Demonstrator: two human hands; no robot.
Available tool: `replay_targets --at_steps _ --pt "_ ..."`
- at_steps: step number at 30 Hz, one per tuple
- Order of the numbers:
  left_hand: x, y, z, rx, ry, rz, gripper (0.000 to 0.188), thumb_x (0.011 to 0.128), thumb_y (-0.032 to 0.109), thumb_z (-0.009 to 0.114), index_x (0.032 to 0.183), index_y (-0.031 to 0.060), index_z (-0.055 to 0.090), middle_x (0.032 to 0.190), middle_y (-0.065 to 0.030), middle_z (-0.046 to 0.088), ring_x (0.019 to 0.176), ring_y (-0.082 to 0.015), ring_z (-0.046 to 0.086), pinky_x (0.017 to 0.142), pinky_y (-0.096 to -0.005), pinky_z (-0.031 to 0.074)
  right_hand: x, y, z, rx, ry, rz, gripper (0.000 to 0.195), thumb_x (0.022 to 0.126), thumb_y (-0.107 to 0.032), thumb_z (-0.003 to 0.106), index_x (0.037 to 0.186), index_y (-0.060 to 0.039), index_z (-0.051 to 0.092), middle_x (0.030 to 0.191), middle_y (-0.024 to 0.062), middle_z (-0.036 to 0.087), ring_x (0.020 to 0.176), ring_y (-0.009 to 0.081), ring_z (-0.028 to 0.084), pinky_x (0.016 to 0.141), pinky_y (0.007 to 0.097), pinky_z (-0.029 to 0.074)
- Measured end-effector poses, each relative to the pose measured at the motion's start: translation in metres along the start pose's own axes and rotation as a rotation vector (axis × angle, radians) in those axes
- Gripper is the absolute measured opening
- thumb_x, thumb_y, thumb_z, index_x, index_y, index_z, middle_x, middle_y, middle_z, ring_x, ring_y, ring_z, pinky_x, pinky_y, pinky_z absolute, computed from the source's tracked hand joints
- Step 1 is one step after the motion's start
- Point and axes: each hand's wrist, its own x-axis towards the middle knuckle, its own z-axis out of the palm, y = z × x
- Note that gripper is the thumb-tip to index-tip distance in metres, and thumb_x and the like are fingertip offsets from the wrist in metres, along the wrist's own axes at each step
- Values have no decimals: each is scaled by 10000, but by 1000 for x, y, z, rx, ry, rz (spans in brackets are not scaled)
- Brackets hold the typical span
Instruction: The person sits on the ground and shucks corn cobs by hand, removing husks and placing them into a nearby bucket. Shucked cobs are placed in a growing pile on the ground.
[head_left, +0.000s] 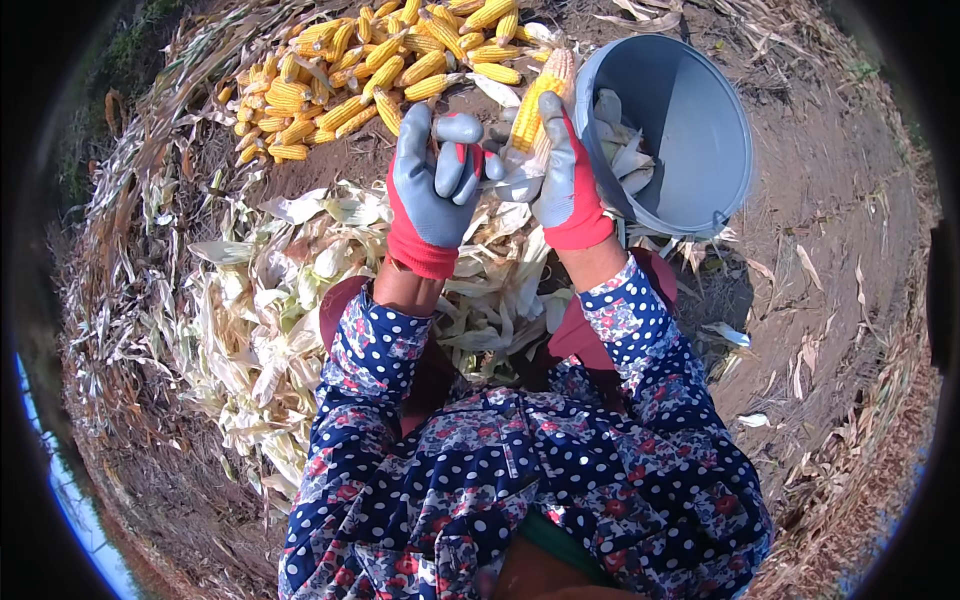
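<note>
A grey-coated red work glove covers each of my hands. My right hand (566, 180) grips an ear of yellow corn (534, 112), its thumb along the near side. Kernels are bare on the ear's front, and pale husk hangs around its lower end. To the left, my left hand (435, 180) is palm up with its fingers loosely curled. A gap shows between its thumb and fingers, and I see nothing in it. Under both hands lies a heap of stripped corn husks (277, 307).
A pile of husked yellow corn ears (360, 67) lies on the soil beyond my left hand. Close by my right hand, a grey plastic bucket (697, 120) leans towards me, with pale husk-covered pieces (626, 150) inside. Dry stalks (142, 187) border the ground at left.
</note>
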Motion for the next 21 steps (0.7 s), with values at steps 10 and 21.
replay_targets --at_steps 10,21 --pt "-16 -1 19 212 -201 -188 557 1003 411 296 866 -30 607 427 45 289 356 -120 278 423 -295 362 31 -44 -53 233 41 -77 615 859 -591 525 1073 -14 525 856 136 636 731 229 661 671 368 578" --pt "-2 64 -1 1065 449 127 345 958 318 496 1025 18 652 646 -19 568 463 -46 410 428 -183 341 45 -63 -96 -162 182 -305 369 814 -194 714 1081 38 611 990 79 663 827 126 623 763 266 489"
